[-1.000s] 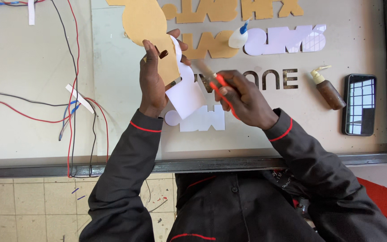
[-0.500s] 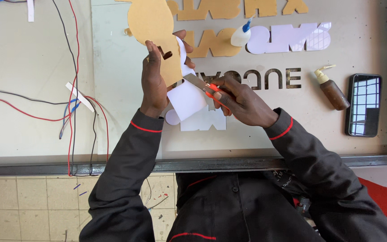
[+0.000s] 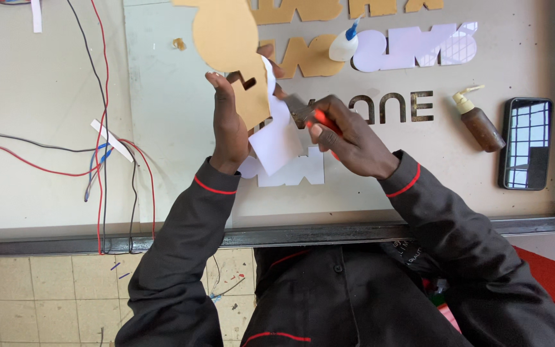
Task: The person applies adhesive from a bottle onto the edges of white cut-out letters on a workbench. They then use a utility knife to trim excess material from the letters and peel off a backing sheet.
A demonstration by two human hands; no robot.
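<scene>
- Two hands work above the table (image 3: 52,96), both raised off its surface.
- Left hand (image 3: 229,125): fingers closed in a pinch on the tan cut-out sheet (image 3: 226,38), thumb on the near face by a stepped notch. White backing paper (image 3: 281,138) hangs off the sheet's lower edge.
- Right hand (image 3: 348,138): fingers wrapped tight round a red-handled cutter (image 3: 309,115); blade end points left, toward the sheet.
- Key relation: the sheet's long axis runs up and away from the person, tilted slightly; its lower right edge lies just left of the cutter tip, touching or nearly so — cannot tell which. Right hand is the nearer to that edge.
- Also on table: tan letters (image 3: 303,9), white letters (image 3: 412,48), white glue bottle (image 3: 343,44), brown bottle (image 3: 480,122), phone (image 3: 525,144), red and black wires (image 3: 101,128).
</scene>
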